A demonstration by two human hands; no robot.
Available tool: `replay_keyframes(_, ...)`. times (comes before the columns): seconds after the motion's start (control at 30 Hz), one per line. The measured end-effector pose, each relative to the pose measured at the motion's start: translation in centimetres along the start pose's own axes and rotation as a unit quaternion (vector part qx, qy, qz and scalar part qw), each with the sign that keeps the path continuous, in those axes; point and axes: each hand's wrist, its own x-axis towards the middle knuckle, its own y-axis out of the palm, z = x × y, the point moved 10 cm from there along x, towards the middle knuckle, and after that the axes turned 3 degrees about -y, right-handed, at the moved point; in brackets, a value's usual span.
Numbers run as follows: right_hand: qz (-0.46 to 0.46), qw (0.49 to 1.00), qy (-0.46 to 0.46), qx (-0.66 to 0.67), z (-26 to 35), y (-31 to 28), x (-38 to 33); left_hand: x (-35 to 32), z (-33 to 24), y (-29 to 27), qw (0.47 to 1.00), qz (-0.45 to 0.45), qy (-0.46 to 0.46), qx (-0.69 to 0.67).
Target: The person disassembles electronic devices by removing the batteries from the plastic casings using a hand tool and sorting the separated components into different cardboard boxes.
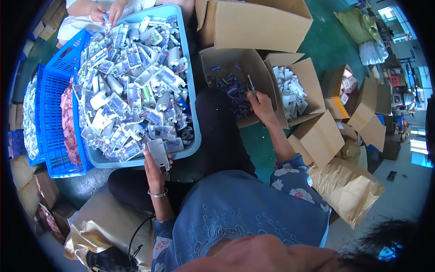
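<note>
Fingers of your left hand [154,170] pinch a flat, pale plastic shell [158,152]. The grip is narrow, with the thumb on one side and fingertips on the other. The shell is at the near edge of the blue tub [195,119], a bit right of the middle. Past it, a big heap of white plastic parts [136,77] with thin coloured wires fills the tub to its far edge.

Your right hand [262,105] is closed around a thin metal tool [252,85], over the right side of a brown box [266,70]. Little dark blue and purple cylinders [229,86] lie in that box. I cannot tell if the tool's tips hold anything. Just right of it, a second box holds smooth white pieces [290,90].

At the tub's far left corner, another person's hands [95,11] hold a part too.

My guess is that you are sorting: cylinders go in the brown box, and the shell is yet to be put down. The next move seems to call for keeping that pinch firm and lifting the tool clear of the box wall.
</note>
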Motion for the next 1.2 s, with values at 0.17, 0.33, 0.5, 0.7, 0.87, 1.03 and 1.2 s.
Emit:
replay_keyframes(0.17, 0.098, 0.962, -0.024, 0.253, 9.6, 0.7, -3.0, 1.0, -0.6, 3.8, 0.994, 0.065, -0.062, -0.069)
replay_keyframes(0.33, 0.266, 0.904, -0.176, 0.285, 19.8, 5.4, -6.4, 0.4, -3.9, 9.9, 0.98, 0.183, -0.066, -0.048)
replay_keyframes(0.5, 0.466, 0.842, -0.085, 0.26, 17.7, 10.2, -8.1, 0.6, -1.0, 6.3, 0.982, 0.187, -0.005, 0.005)
replay_keyframes(0.7, 0.269, 0.905, -0.015, 0.328, 16.1, 1.4, 4.6, 0.0, -2.0, -3.2, 0.955, -0.076, 0.146, 0.246)
replay_keyframes(0.87, 0.081, 0.84, -0.049, 0.534, 18.6, -6.5, 15.4, 0.0, -2.3, -3.6, 0.914, -0.158, 0.196, 0.317)
replay_keyframes(1.03, 0.256, 0.775, 0.007, 0.578, 18.6, 3.5, 11.6, -1.0, -4.9, -2.1, 0.883, -0.193, 0.22, 0.366)
replay_keyframes(1.2, 0.332, 0.716, 0.099, 0.606, 15.6, 14.9, 7.7, -0.3, -9.6, -2.9, 0.969, 0.046, 0.168, -0.178)
